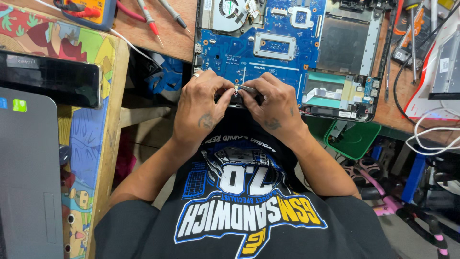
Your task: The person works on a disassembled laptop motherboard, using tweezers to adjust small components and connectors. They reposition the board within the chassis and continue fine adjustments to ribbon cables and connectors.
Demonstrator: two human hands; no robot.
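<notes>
An opened laptop base (345,43) with a blue circuit board (268,62) and a fan (230,12) lies on the wooden bench in front of me. At its near edge my left hand (201,105) pinches a small dark part (235,99). From the other side my right hand (275,103) holds thin metal tweezers (247,88), tips touching that part. A ring sits on a left-hand finger. What lies under the fingers is hidden.
A multimeter (88,12) with red probes (148,19) lies at the back left. A closed grey laptop (26,177) and a black device (48,79) rest on a colourful side table. Screwdrivers (412,38), white cables (431,136) and a green tray (352,139) are at right.
</notes>
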